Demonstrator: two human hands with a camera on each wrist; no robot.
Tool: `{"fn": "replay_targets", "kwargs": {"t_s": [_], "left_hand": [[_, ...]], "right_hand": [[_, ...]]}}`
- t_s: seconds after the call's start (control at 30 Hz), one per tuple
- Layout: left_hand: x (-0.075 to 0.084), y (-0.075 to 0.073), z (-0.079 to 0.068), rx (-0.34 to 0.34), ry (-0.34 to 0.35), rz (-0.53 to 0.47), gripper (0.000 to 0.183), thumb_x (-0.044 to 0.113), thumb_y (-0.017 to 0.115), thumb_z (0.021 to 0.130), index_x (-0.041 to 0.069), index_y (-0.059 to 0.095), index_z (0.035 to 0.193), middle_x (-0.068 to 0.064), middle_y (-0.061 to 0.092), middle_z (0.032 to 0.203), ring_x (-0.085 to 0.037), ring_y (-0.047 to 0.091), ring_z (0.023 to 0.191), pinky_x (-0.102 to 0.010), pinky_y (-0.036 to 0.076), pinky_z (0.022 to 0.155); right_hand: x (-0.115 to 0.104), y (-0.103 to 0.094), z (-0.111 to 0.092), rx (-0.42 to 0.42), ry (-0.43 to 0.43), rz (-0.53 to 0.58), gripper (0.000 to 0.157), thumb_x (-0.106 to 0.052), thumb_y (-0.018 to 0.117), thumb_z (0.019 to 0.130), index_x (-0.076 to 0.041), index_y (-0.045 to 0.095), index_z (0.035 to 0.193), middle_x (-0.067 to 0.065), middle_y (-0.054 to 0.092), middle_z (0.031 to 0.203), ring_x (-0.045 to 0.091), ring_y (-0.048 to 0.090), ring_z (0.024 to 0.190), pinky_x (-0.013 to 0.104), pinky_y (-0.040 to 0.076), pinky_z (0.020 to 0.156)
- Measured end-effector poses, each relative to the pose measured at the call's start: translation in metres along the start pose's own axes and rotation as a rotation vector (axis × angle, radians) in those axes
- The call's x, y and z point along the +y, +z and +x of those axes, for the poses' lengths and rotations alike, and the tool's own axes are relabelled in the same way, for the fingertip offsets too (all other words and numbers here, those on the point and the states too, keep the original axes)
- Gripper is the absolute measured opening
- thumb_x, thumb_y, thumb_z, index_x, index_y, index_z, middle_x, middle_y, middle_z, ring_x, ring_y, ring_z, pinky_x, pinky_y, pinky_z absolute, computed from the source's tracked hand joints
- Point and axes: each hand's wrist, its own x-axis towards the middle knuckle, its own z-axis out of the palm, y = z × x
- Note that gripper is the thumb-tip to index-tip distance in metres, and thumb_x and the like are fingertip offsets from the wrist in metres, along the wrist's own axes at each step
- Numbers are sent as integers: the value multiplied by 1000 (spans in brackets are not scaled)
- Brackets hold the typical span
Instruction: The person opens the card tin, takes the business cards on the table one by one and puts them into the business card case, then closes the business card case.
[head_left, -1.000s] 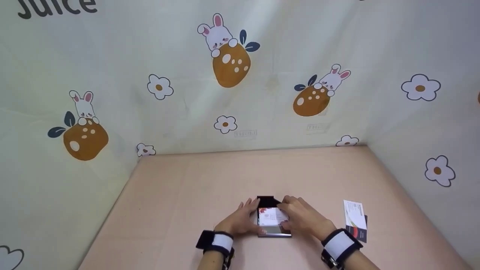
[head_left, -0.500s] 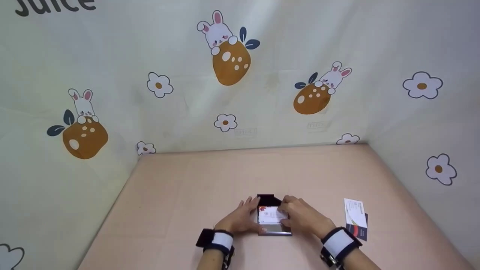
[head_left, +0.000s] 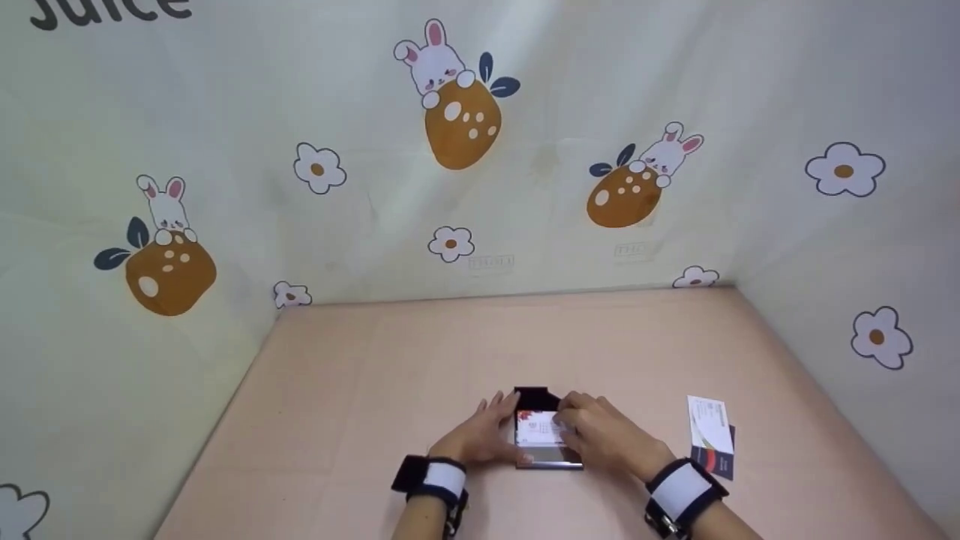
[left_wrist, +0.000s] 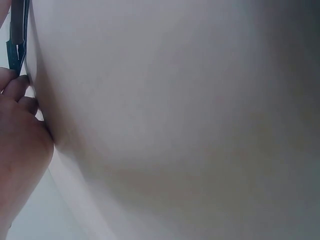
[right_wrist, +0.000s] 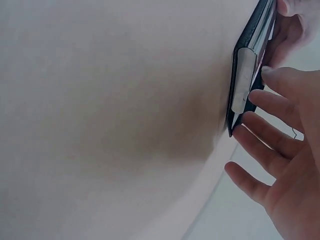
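Note:
A black-edged card case [head_left: 551,455] lies on the table with its dark flap standing up at the back. A white business card [head_left: 534,428] with red print at one corner shows in it. Along the case's left side my left hand [head_left: 480,439] holds it, thumb at the front corner and fingers toward the back. From the right, my right hand [head_left: 613,436] reaches over the card's right end, its thumb hidden in the head view. The right wrist view shows fingertips [right_wrist: 241,131] of that hand, loosely bent, right at the edge of the case.
To the right lie a white business card [head_left: 709,421] and a dark one [head_left: 724,463], overlapping. The table [head_left: 360,375] meets printed cloth walls [head_left: 540,202] at the back and both sides.
My right thumb has shifted from the card's front right corner up under the fingers, and the right fingers cover slightly more of the card. My left hand stays where it was.

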Motion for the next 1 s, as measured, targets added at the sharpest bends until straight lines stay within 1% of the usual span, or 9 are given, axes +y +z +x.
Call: {"fn": "replay_targets", "kwargs": {"t_s": [0.07,0.13,0.3,0.37,0.5,0.63,0.77,0.87,1.0], "left_hand": [[0,0,0,2,-1,-7,107,32,88,73,12,27,159,-10,21,168,-34,8,158,-53,8,129],[0,1,1,5,1,-8,107,32,88,73,12,27,159,-10,21,168,-33,8,158,-53,7,129],[-1,1,0,12,16,-8,108,30,88,73,12,26,159,-11,22,167,-33,9,158,-52,7,129],[-1,1,0,11,21,-16,108,29,88,73,12,25,159,-11,22,167,-33,9,158,-52,6,129],[-2,1,-1,10,54,-5,107,28,88,74,9,26,159,-10,23,167,-33,9,158,-52,6,129],[-3,1,-1,12,80,13,106,28,88,74,6,26,158,-11,24,167,-32,11,158,-51,6,129],[-3,0,0,13,94,20,106,27,88,75,4,27,158,-12,24,166,-32,12,157,-51,6,129],[-4,0,0,10,94,13,106,27,87,75,4,26,158,-12,24,166,-33,11,158,-51,5,129],[-5,0,1,9,99,14,106,28,88,75,4,26,158,-12,24,167,-33,11,158,-51,5,129]], "right_hand": [[-3,-1,-1,-2,-8,-7,25,-13,65,90,-10,74,114,11,65,122,30,64,111,55,52,100],[-7,-1,-1,-23,-3,-21,34,-9,65,86,-10,71,120,12,63,129,32,62,118,56,48,105],[-19,0,-2,-97,14,-54,63,-1,65,70,-13,64,132,13,55,142,34,55,130,57,44,111],[-23,1,-3,-129,23,-47,71,1,65,65,-14,62,135,14,52,145,36,52,133,61,41,112],[-29,3,-7,-188,42,-41,73,2,65,68,-15,59,139,13,49,150,38,47,139,67,36,114],[-33,4,-10,-219,48,-46,71,1,63,72,-17,57,141,12,49,151,38,46,140,67,36,114],[-37,4,-13,-221,26,-70,70,-1,63,74,-16,56,142,10,52,149,35,49,138,62,39,113],[-39,5,-15,-212,2,-102,70,-3,64,75,-15,55,143,9,54,147,31,51,136,56,43,110],[-41,7,-18,-207,-6,-113,73,-3,65,75,-12,50,146,8,55,146,28,51,136,52,44,109]]}}
